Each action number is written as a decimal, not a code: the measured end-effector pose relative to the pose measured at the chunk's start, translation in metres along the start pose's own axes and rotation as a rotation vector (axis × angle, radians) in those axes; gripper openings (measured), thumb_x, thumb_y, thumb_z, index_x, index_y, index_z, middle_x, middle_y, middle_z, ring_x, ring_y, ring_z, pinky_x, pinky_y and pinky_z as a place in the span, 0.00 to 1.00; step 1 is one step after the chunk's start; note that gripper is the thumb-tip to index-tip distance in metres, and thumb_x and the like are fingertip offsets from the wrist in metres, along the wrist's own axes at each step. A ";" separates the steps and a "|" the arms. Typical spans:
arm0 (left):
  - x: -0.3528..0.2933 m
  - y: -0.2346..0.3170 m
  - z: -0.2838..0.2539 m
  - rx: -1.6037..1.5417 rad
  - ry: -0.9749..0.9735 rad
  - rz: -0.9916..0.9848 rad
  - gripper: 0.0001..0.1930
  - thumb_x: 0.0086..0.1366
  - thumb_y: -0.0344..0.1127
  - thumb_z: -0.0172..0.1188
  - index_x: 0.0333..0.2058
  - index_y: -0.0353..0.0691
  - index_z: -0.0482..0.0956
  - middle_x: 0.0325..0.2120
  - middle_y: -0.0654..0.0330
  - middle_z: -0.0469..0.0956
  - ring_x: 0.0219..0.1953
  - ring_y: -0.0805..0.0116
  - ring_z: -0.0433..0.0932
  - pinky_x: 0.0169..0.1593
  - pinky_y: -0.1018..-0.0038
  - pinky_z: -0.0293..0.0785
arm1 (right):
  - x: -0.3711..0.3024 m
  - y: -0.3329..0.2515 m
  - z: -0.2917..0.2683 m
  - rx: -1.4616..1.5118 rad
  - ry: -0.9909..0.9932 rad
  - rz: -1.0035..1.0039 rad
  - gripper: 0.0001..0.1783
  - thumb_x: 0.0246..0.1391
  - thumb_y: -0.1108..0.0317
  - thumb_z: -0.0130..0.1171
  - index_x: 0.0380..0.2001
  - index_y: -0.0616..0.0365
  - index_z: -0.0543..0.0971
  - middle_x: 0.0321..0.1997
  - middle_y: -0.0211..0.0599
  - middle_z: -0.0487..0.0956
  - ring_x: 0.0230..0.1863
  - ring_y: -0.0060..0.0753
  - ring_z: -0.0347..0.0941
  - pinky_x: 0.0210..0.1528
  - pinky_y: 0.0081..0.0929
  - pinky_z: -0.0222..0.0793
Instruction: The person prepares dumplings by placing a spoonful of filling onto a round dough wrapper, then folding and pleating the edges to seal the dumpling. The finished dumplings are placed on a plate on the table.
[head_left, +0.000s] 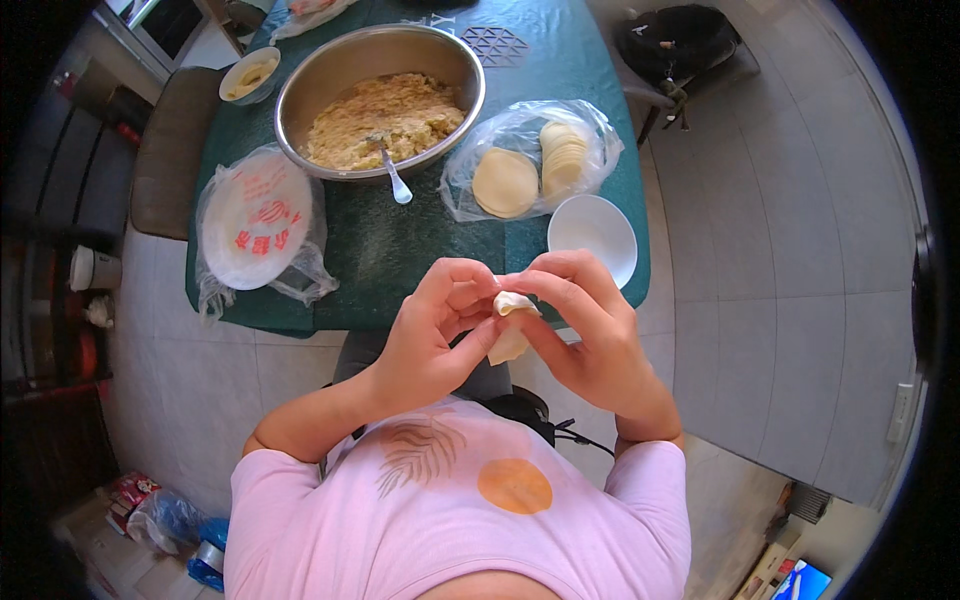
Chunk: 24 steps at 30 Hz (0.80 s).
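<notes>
- Here's the dough piece (511, 328), folded and pale, held up between both hands at the bench's near edge, above the lap!
- Left hand (440, 320): grip pinched nearly closed on the dough, thumb and fingertips on its left side.
- Right hand (585, 325): grip just as tight, pinching the dough's upper edge and right side.
- Just past the right hand sits a white bowl (595, 240), standing between it and the clear bag (470, 205) of round wrappers (504, 183), some fanned in a row.
- Straight ahead, the big metal bowl (297, 150) with chunky filling (365, 112), a spoon (398, 188) leaning out over the rim.
- Over on the left, a bagged white plate (228, 225) with red print; a small bowl (238, 91) beyond it.
- All that crowds the green-covered bench (385, 265); a chair (168, 155) stands close by its left side.
</notes>
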<state>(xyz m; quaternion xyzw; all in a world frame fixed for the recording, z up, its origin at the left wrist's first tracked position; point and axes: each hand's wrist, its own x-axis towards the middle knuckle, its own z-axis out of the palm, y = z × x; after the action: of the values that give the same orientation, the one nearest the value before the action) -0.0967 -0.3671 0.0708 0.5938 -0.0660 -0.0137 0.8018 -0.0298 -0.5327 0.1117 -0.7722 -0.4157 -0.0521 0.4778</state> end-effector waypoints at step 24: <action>-0.044 0.011 -0.114 -0.383 0.390 0.233 0.07 0.65 0.27 0.54 0.38 0.41 0.66 0.51 0.44 0.70 0.59 0.49 0.66 0.58 0.60 0.67 | 0.055 -0.032 0.136 0.555 -0.216 0.479 0.22 0.51 0.79 0.59 0.49 0.62 0.67 0.43 0.44 0.75 0.40 0.32 0.78 0.40 0.26 0.77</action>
<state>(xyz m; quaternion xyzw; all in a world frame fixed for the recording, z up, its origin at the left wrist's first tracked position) -0.1268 -0.2508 0.0445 0.4115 0.0254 0.1809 0.8929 -0.0594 -0.3878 0.0873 -0.6897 -0.2695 0.2575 0.6207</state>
